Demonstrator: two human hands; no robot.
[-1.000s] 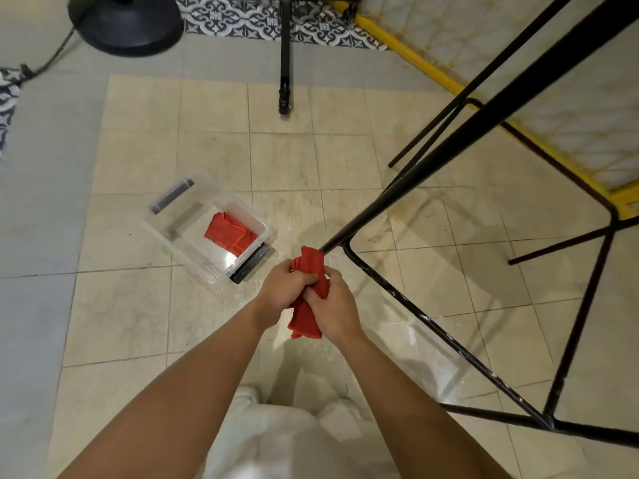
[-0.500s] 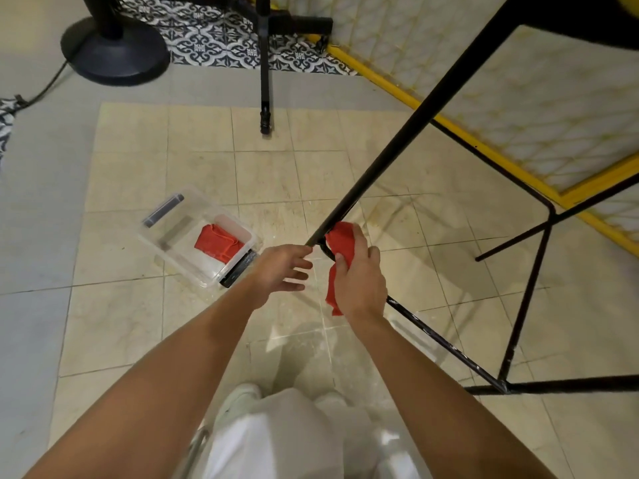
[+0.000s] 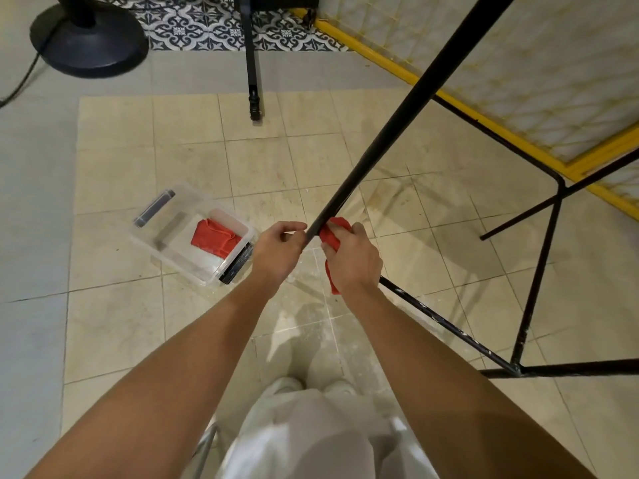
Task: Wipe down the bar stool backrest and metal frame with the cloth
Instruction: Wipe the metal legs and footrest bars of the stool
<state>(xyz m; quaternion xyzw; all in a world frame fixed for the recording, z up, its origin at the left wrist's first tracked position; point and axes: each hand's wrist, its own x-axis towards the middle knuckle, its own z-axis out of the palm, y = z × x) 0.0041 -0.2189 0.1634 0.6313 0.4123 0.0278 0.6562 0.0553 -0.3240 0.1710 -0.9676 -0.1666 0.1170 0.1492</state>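
The bar stool's black metal frame (image 3: 397,122) slants from the upper right down to the floor in front of me, with a lower crossbar (image 3: 449,326) running off to the right. My right hand (image 3: 352,261) grips a red cloth (image 3: 333,233) pressed against the bottom of the slanted leg. My left hand (image 3: 276,254) pinches the same leg just left of the cloth. The backrest is out of view.
A clear plastic bin (image 3: 193,233) holding a second red cloth (image 3: 214,238) lies on the tiles to the left. A black round fan base (image 3: 90,39) and a thin stand leg (image 3: 252,63) are farther back. A yellow-framed mesh panel (image 3: 518,81) runs along the right.
Both hands were clasped on the cloth, then separated. The left hand now pinches the leg while the right keeps the cloth at the leg's foot. The view has tilted up slightly.
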